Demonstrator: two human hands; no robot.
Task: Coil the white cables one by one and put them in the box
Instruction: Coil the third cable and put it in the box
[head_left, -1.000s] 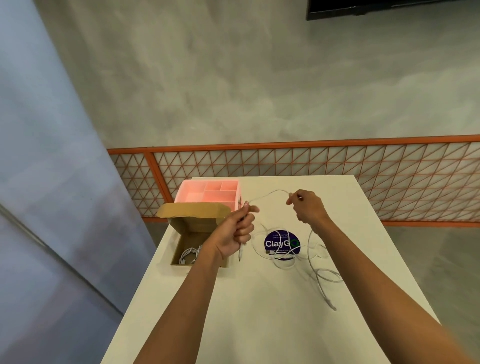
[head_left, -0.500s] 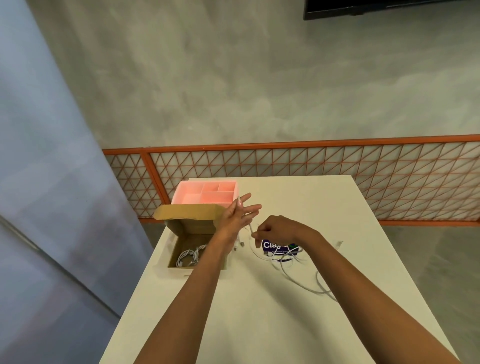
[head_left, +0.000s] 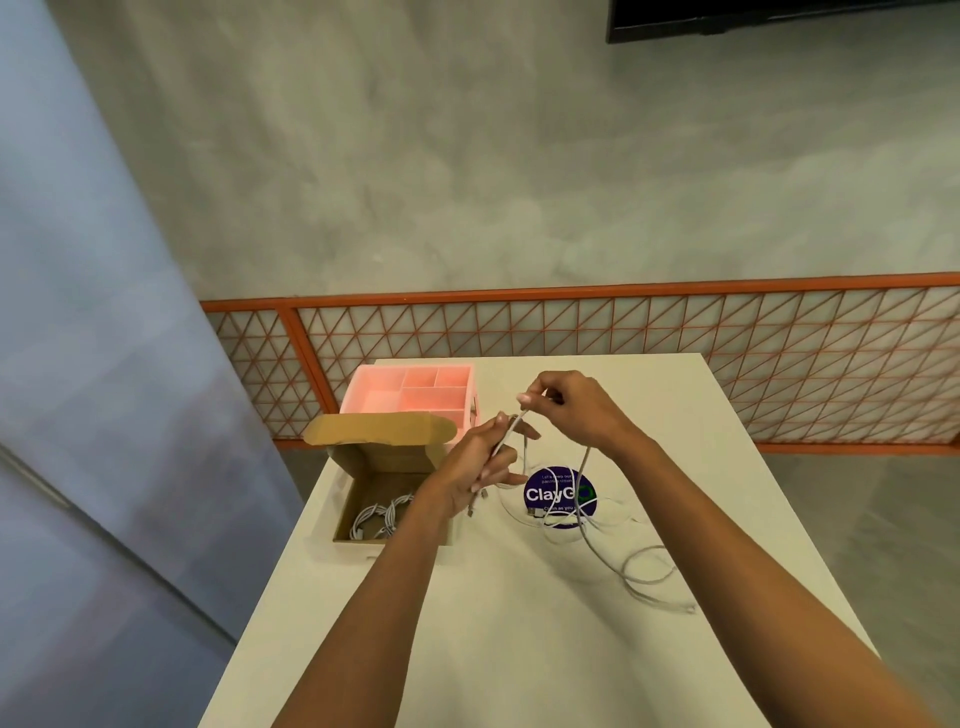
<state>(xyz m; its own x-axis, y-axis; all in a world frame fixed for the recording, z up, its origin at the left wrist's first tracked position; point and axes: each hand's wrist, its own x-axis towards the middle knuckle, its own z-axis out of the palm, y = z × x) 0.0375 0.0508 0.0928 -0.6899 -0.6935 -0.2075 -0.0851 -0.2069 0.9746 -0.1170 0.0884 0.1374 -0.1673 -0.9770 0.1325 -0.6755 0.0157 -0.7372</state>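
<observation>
Left hand (head_left: 485, 460): fingers half-curled, loosely closed around a white cable (head_left: 584, 525), turns hanging below the palm; count unclear from blur. Right hand (head_left: 569, 408): thumb and forefinger pinching the same cable just above the left hand's fingertips, other fingers curled. Rest of the cable trails down onto the table (head_left: 519, 649), looping over a round purple sticker (head_left: 558, 493) and off to the right. Open cardboard box (head_left: 384, 478) just left of the left hand, coiled white cables (head_left: 379, 517) inside. Pink divided tray (head_left: 410, 389) behind the box.
</observation>
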